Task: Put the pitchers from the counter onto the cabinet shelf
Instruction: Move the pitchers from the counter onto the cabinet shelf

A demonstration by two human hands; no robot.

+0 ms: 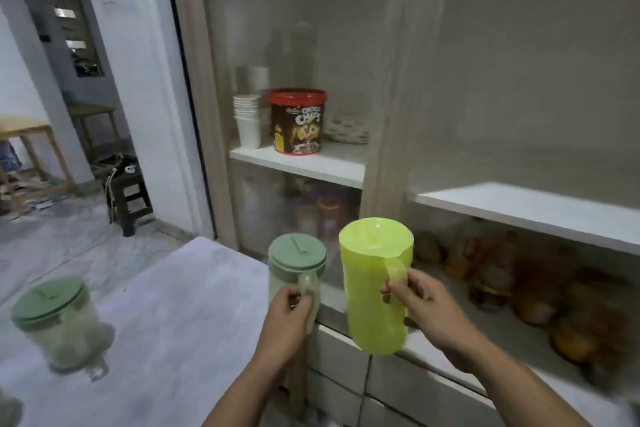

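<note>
My right hand point(420, 308) grips the handle of a lime-green open pitcher point(375, 291), held upright in the air in front of the cabinet. My left hand point(289, 314) grips the handle of a clear pitcher with a sage-green lid point(296, 262), also lifted, just left of the lime one. A second clear pitcher with a green lid point(57, 321) stands on the white counter point(180, 322) at the far left. The empty white cabinet shelf point(533, 215) lies above and to the right of my hands.
A higher shelf point(301, 161) on the left holds stacked paper cups point(247, 121), a red-lidded cereal tub point(298, 121) and plates. Jars and round items sit blurred under the white shelf. A doorway with a dark stool point(130, 198) opens to the left.
</note>
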